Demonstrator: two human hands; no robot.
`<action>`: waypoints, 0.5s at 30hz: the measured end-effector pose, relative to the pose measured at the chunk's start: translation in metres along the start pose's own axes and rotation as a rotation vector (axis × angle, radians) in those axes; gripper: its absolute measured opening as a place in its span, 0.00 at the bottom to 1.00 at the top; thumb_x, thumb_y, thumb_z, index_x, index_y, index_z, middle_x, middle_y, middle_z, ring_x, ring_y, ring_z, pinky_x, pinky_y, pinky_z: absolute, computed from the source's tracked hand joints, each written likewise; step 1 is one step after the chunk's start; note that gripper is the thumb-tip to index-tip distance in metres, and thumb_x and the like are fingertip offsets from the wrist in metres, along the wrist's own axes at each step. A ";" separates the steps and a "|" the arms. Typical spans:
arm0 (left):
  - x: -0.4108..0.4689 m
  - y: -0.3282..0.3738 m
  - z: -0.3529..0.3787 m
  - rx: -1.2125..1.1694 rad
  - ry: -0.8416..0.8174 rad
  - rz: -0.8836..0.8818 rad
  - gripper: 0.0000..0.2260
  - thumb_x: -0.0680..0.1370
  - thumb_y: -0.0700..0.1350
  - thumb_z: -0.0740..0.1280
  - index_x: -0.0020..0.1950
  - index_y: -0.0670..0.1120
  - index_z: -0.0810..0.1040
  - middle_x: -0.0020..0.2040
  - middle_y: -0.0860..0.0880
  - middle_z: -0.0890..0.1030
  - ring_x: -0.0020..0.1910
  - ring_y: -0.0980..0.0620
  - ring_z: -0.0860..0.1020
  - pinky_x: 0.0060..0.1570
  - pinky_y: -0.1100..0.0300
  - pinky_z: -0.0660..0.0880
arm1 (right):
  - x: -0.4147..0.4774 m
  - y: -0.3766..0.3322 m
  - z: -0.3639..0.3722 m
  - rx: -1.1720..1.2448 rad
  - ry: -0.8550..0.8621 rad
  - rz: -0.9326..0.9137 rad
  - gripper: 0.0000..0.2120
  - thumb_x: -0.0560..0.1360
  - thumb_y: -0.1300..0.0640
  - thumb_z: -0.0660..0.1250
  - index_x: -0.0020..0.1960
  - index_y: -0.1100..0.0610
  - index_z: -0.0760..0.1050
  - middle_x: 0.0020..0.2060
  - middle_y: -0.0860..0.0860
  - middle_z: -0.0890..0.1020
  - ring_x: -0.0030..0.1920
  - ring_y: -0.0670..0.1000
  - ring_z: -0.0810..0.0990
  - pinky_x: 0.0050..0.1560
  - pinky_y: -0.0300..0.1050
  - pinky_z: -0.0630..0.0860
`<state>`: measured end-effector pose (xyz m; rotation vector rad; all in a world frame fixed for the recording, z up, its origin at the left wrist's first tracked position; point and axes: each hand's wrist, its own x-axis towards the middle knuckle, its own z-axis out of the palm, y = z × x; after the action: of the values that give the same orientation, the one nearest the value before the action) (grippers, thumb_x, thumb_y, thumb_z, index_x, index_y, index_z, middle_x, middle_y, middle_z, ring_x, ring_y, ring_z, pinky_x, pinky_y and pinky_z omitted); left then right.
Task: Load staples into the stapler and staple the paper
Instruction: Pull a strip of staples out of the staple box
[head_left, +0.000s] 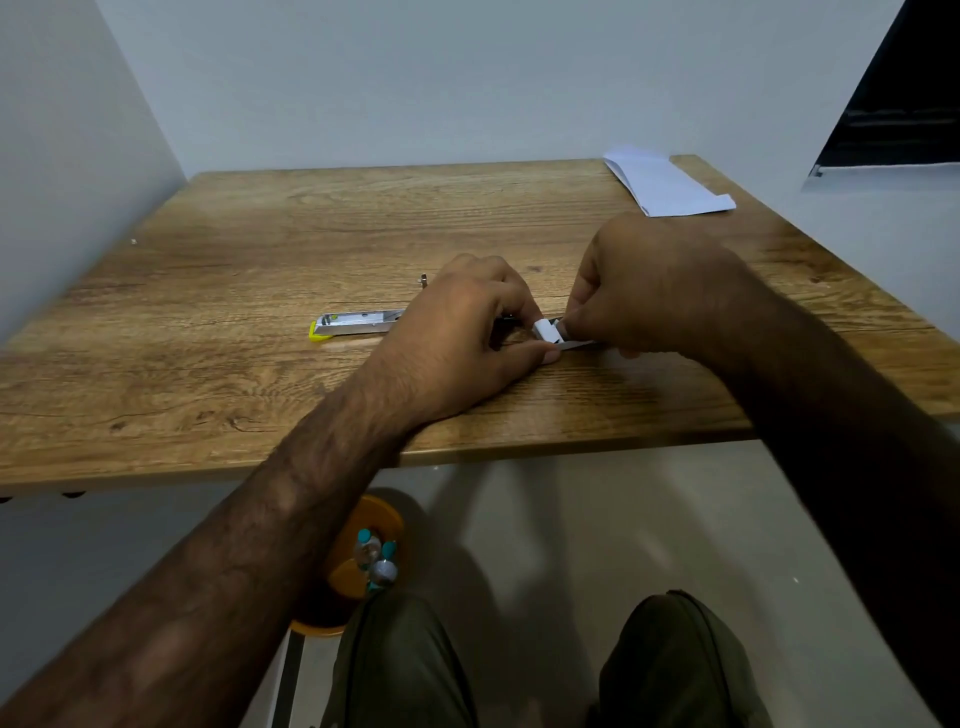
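Observation:
A stapler (358, 323) lies opened flat on the wooden table (260, 249), its metal channel facing up and a yellow tip at its left end. My left hand (467, 332) covers the stapler's right part. Both hands pinch a small white staple box (546, 330) between their fingertips at the table's middle. My right hand (649, 291) comes in from the right and grips the box's right side. A folded white paper (667, 183) lies at the table's far right corner, apart from both hands.
A small metal piece (424, 281) stands on the table just behind my left hand. Walls close in at the left and back. Below the front edge, an orange container (363, 551) with small bottles stands on the floor beside my knees.

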<state>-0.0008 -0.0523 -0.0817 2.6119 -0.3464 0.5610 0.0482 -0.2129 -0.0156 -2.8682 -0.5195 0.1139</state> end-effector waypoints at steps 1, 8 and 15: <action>0.000 0.000 0.000 0.000 0.001 -0.001 0.11 0.73 0.57 0.74 0.51 0.55 0.84 0.52 0.57 0.80 0.56 0.57 0.72 0.51 0.61 0.67 | 0.000 0.000 0.000 0.008 0.003 -0.002 0.11 0.70 0.48 0.76 0.47 0.54 0.84 0.40 0.53 0.85 0.46 0.56 0.84 0.51 0.55 0.83; 0.000 0.000 0.001 -0.001 0.004 0.008 0.10 0.72 0.57 0.74 0.50 0.54 0.84 0.52 0.56 0.80 0.56 0.56 0.73 0.52 0.60 0.69 | 0.003 0.008 0.001 0.101 -0.020 0.010 0.14 0.66 0.42 0.76 0.40 0.53 0.86 0.30 0.50 0.86 0.37 0.49 0.85 0.43 0.49 0.83; 0.000 0.001 0.000 0.019 0.002 0.018 0.10 0.73 0.57 0.74 0.50 0.54 0.84 0.52 0.56 0.80 0.55 0.55 0.73 0.52 0.60 0.67 | 0.012 0.028 -0.013 0.429 -0.028 0.017 0.19 0.68 0.53 0.79 0.54 0.64 0.83 0.23 0.54 0.80 0.16 0.42 0.73 0.21 0.37 0.67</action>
<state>-0.0010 -0.0534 -0.0807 2.6284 -0.3655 0.5758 0.0703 -0.2373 -0.0100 -2.4555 -0.4160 0.2375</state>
